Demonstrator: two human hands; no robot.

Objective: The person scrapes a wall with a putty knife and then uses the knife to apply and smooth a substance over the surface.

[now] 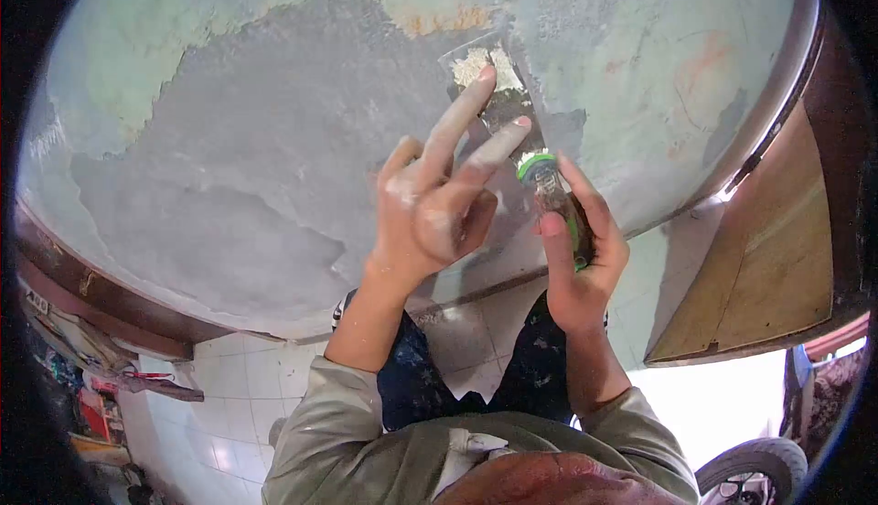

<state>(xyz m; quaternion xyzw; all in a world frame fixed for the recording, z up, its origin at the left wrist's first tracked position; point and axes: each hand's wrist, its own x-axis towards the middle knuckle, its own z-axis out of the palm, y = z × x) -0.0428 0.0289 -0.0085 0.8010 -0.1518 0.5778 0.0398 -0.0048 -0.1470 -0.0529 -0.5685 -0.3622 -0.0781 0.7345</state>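
A putty knife [512, 130] points up and away from me, its clear, green and black handle gripped by my right hand [587, 272]. Cream-white putty [472, 67] coats the far end of its metal blade, and a darker smear lies behind it. My left hand [430, 203], dusted white, is over the blade with two fingers stretched out and the others bent. One fingertip meets the putty near the blade's end; another is above the blade closer to the handle. The left hand grips nothing.
Ahead spreads a wall [247, 139] with a large grey patch and worn pale green paint. A brown board [759, 249] stands at right. Below are white floor tiles [229, 386], a wheel [754, 473] at lower right, and assorted items [96, 404] at lower left.
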